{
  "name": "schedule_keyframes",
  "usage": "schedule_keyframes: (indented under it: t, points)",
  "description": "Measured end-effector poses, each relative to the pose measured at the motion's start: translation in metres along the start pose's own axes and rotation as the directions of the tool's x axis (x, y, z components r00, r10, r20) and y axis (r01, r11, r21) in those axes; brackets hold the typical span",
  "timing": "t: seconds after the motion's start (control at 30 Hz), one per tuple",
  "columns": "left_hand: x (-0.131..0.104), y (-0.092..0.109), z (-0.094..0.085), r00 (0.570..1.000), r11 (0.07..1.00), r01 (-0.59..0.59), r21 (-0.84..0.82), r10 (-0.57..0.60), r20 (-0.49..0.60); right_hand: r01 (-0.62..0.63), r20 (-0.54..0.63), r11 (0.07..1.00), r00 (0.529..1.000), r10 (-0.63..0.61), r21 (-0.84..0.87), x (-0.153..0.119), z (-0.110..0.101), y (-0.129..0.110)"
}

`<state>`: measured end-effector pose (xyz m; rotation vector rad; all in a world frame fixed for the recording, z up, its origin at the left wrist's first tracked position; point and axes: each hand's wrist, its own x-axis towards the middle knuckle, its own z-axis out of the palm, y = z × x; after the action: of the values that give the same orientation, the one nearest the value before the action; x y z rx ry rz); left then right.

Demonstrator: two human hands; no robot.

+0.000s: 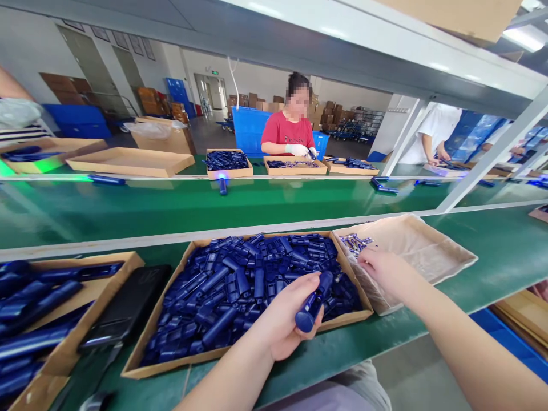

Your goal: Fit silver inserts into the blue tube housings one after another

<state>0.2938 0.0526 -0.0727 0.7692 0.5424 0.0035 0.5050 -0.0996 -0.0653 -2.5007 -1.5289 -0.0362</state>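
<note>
My left hand (295, 314) is wrapped round a dark blue cylindrical part (314, 301), above the front right of a cardboard tray (368, 311) heaped with small blue plastic pieces (257, 279). To the right, my right hand (377, 264) reaches into a shallow box lined with pale cloth-like material (428, 245), beside a small pile of shiny metallic pieces (355, 242). Its fingers are pressed together at the pile's edge; what they hold, if anything, is too small to name.
At the left lie a black device (128, 299) and a box of long blue parts (38, 308). A green belt (184, 208) carrying blue parts runs beyond the table. Across it, a person in a red shirt (287, 134) works with trays; other people stand farther right. A metal shelf hangs overhead.
</note>
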Motion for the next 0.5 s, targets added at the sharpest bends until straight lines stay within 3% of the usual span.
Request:
schedule_keyframes:
  t: [0.07, 0.13, 0.27, 0.37, 0.5]
  points:
    - [0.002, 0.0, -0.001, 0.999, 1.0, -0.013, -0.018, 0.013, -0.042, -0.038, -0.019, 0.999, 0.999, 0.038, -0.007, 0.005, 0.007, 0.012]
    - [0.004, 0.0, -0.002, 0.998, 0.999, -0.005, -0.038, 0.003, -0.059, 0.005, -0.026, 1.0, 1.0, -0.004, 0.004, 0.006, 0.013, 0.015]
    - [0.004, 0.001, -0.001, 1.0, 0.998, -0.022, -0.052, 0.021, -0.018, 0.175, 0.021, 0.985, 0.984, -0.175, 0.006, 0.007, 0.023, -0.01]
    - [0.004, 0.001, -0.002, 1.0, 0.999, -0.027, -0.047, 0.028, 0.013, 0.201, 0.04, 0.979, 0.979, -0.2, -0.019, 0.017, 0.036, -0.027]
    - [0.004, 0.0, -0.004, 0.998, 0.998, -0.041, -0.045, 0.043, 0.046, 0.199, 0.007, 0.979, 0.98, -0.199, 0.036, 0.026, 0.04, -0.03]
